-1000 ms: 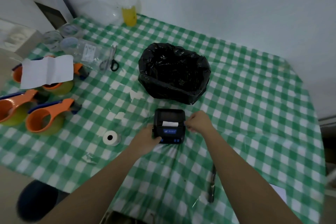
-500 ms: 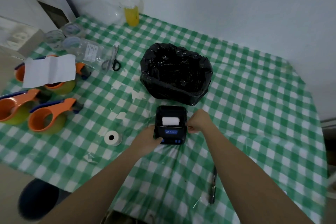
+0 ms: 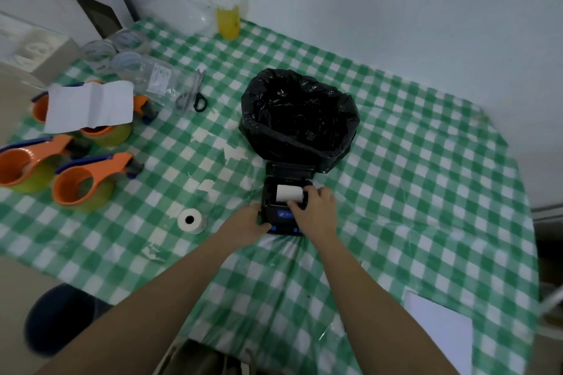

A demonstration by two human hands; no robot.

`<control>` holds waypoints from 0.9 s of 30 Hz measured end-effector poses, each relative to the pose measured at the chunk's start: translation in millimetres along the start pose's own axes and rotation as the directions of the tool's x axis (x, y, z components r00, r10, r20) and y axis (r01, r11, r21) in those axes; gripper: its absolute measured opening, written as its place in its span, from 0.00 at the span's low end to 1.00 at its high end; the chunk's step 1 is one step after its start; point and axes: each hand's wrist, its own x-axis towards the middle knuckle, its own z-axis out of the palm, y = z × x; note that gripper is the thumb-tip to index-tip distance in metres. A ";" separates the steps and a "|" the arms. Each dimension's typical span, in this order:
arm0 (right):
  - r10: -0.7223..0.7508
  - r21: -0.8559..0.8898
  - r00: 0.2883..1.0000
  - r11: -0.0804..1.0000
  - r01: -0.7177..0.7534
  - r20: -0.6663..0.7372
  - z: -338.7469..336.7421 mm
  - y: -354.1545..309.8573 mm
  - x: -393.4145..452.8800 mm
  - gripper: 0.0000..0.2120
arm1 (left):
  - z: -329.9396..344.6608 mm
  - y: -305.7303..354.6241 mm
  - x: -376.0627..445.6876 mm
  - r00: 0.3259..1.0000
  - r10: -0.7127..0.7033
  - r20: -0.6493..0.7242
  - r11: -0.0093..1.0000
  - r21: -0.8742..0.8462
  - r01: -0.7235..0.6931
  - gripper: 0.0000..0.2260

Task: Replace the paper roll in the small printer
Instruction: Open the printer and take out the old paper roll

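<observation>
The small black printer (image 3: 285, 216) sits on the checked tablecloth in front of me, its lid (image 3: 289, 170) folded back. A white paper roll (image 3: 288, 193) lies in the open bay. My right hand (image 3: 315, 210) reaches into the bay from the right, thumb and fingers pinching the roll's right end. My left hand (image 3: 246, 224) clasps the printer's left side. A second white paper roll (image 3: 191, 220) stands on end on the cloth to the left of the printer.
A bin lined with a black bag (image 3: 300, 119) stands just behind the printer. Orange tape dispensers (image 3: 85, 179) and a white sheet (image 3: 88, 106) crowd the left side. Scissors (image 3: 195, 94), plastic jars (image 3: 128, 61) and a yellow drink cup (image 3: 228, 20) lie farther back. White paper (image 3: 441, 329) lies near right.
The printer lid has swung fully open. My right hand moved from the printer's right edge into the bay and took hold of the roll. My left hand stayed put.
</observation>
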 end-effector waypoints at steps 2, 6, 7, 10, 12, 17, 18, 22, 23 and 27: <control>0.054 0.080 0.998 0.995 -0.052 -0.028 3.9 -2.0 5.3 0.14 | -1.2 1.4 -2.8 1.000 -0.005 0.004 1.000 0.028 0.004 0.17; 0.046 0.285 0.997 0.958 -0.028 -0.059 -8.6 -1.2 6.3 0.08 | -10.3 0.8 -5.7 0.999 -0.006 -0.036 1.000 0.020 0.007 0.20; 0.029 0.346 0.997 0.938 -0.002 -0.072 -13.7 -1.7 3.9 0.08 | -14.2 1.4 -5.8 0.998 -0.003 -0.059 1.000 -0.003 0.003 0.20; 0.068 0.609 0.995 0.793 -0.013 -0.067 -37.3 -12.2 -9.0 0.06 | -26.7 7.9 -5.4 0.990 0.038 -0.134 0.997 -0.055 -0.046 0.20; 0.110 0.701 0.984 0.713 0.022 -0.143 -54.4 -19.3 -11.2 0.08 | -34.0 14.9 -5.0 0.983 0.052 -0.175 0.996 -0.068 -0.065 0.21; 0.126 0.754 0.920 0.620 0.219 -0.371 -101.7 -60.1 6.6 0.05 | -49.2 27.4 -1.9 0.962 0.080 -0.261 0.989 -0.100 -0.109 0.20; 0.125 0.757 0.907 0.602 0.254 -0.403 -108.9 -70.2 14.2 0.04 | -51.8 28.3 -1.6 0.957 0.080 -0.280 0.990 -0.091 -0.110 0.19; 0.153 0.757 0.869 0.576 0.309 -0.471 -121.5 -102.6 50.3 0.02 | -57.9 26.8 -0.9 0.947 0.069 -0.315 0.991 -0.089 -0.102 0.17; 0.152 0.741 0.873 0.607 0.288 -0.464 -119.3 -104.9 61.0 0.04 | -59.1 25.6 -0.9 0.946 0.071 -0.316 0.990 -0.091 -0.105 0.17; 0.044 0.559 0.992 0.828 0.031 -0.120 -99.0 -97.1 85.3 0.18 | -64.1 21.0 -2.1 0.945 0.091 -0.315 0.989 -0.084 -0.123 0.17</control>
